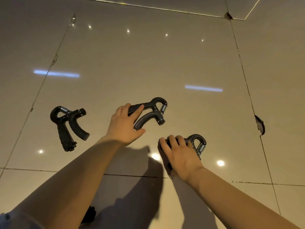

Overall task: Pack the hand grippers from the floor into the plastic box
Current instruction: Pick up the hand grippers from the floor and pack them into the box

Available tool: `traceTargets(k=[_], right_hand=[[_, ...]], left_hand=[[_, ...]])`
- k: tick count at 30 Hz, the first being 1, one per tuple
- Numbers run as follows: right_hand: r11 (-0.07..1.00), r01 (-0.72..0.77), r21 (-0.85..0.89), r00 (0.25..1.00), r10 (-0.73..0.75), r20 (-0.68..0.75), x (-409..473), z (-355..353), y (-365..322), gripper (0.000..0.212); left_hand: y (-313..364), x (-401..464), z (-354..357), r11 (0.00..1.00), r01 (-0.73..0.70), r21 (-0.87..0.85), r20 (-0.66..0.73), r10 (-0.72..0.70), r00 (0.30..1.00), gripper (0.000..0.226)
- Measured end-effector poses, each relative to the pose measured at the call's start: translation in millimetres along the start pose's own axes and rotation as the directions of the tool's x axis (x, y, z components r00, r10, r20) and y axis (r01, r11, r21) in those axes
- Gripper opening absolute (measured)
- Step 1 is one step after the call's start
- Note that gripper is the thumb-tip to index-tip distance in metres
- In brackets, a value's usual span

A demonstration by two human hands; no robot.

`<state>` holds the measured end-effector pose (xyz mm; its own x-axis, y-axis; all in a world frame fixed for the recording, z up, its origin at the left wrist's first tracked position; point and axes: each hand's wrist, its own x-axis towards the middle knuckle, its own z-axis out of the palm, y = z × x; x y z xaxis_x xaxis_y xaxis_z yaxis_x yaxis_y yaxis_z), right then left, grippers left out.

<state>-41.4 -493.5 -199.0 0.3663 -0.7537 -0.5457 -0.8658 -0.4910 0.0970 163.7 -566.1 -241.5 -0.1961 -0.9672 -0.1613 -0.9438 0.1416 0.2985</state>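
Note:
Three black hand grippers with steel springs lie on the glossy tiled floor. My left hand (124, 124) grips the handles of the middle gripper (152, 111), fingers over the upper handle and thumb under the lower one. My right hand (179, 154) covers and holds the handles of the right gripper (198, 142); only its loop and spring show. The left gripper (69, 124) lies alone, apart from both hands. No plastic box is in view.
Beige floor tiles (148, 63) with dark grout lines stretch all around. Chipped tile corners show at the right (260, 124) and the top right (228, 15). A small dark object (90, 214) lies near the bottom edge between my arms.

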Motion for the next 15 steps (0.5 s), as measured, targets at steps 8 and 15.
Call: traceTargets(k=[8,15], right_hand=[[0.999,0.047,0.017,0.999,-0.047,0.007,-4,-6,3,0.101],[0.959,0.078,0.272,0.972,-0.012,-0.236,-26,-17,19,0.102]], left_hand=[[3,-62,-18,0.987,0.049,-0.153,-0.076,-0.061,0.995,0.073],[16,-108,-66,0.967,-0.252,-0.033,-0.319,0.229,0.92,0.059]])
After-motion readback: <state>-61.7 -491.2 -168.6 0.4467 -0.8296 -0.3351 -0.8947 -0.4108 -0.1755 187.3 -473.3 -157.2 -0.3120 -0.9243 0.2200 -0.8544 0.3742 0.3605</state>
